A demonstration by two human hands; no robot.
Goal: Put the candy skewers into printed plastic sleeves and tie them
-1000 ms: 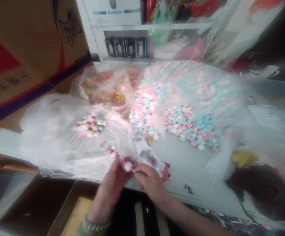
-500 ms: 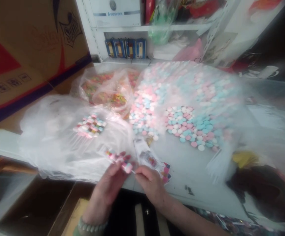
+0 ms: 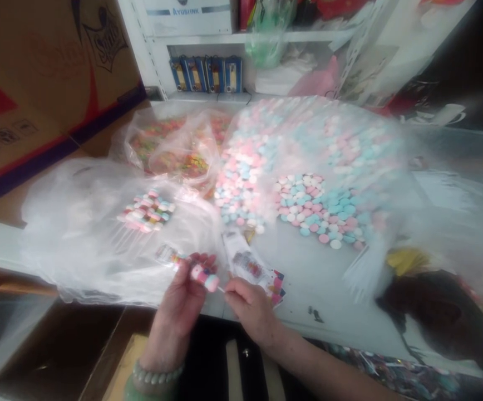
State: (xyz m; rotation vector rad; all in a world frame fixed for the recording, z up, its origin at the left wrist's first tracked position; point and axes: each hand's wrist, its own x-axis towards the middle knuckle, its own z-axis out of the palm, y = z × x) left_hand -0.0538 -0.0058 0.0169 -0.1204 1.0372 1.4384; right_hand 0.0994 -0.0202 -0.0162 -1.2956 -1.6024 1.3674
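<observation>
My left hand [image 3: 178, 295] holds a stick threaded with pink, white and blue round candies [image 3: 203, 277] upright between its fingers. The thin white end of that stick points toward my right hand [image 3: 250, 308], whose fingertips pinch it. Just beyond the hands lies a printed candy packet [image 3: 245, 264] with coloured cards [image 3: 278, 288] under its end. A clear plastic sheet [image 3: 99, 223] spreads to the left, carrying a small bunch of finished candy sticks [image 3: 146, 211]. Loose pastel discs [image 3: 319, 209] lie heaped to the right.
Clear bags of pastel discs [image 3: 241, 178] and multicoloured candies [image 3: 170, 150] sit at the back of the white counter [image 3: 320, 278]. A large cardboard box [image 3: 45, 72] stands at left. Shelves [image 3: 203, 72] with blue packets rise behind. A dark object [image 3: 437, 312] lies at right.
My left hand has turned the candy stick more upright and its fingers have closed around it. The view has shifted slightly, so the counter items sit a little higher and further left.
</observation>
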